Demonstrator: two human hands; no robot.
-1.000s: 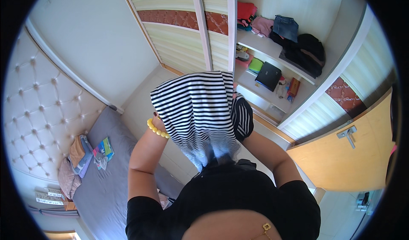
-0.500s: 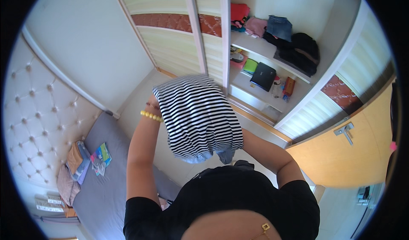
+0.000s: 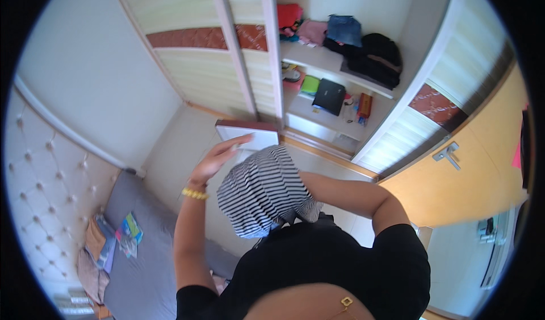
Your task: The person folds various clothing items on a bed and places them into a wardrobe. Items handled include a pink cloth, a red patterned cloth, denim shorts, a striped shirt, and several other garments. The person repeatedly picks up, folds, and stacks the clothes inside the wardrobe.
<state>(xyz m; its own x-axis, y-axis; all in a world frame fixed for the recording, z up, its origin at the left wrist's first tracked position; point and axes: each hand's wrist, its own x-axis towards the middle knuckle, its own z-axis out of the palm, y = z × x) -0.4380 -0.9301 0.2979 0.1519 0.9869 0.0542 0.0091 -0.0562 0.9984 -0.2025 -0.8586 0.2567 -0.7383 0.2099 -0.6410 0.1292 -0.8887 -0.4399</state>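
Note:
A black-and-white striped garment (image 3: 262, 192) hangs bunched in front of my chest. It drapes over the end of my right forearm (image 3: 346, 192); my right hand is hidden under the cloth and carries it. My left hand (image 3: 218, 158), with a yellow bead bracelet at the wrist, is raised with its fingers stretched out. The fingertips lie on the left edge of a flat white panel with a dark red rim (image 3: 250, 134), just above the garment. What holds the panel up is hidden.
An open wardrobe (image 3: 318, 64) stands ahead, its shelves holding folded clothes, a black bag and small items. Its sliding door (image 3: 198, 53) is at the left. A grey bed (image 3: 142, 252) with papers and cloths lies lower left by a tufted headboard. An orange door (image 3: 471, 166) is at the right.
The striped garment has come down from spread out at head height to a bunch at my chest. My left hand let go of it and reached to the white panel, which was not seen before.

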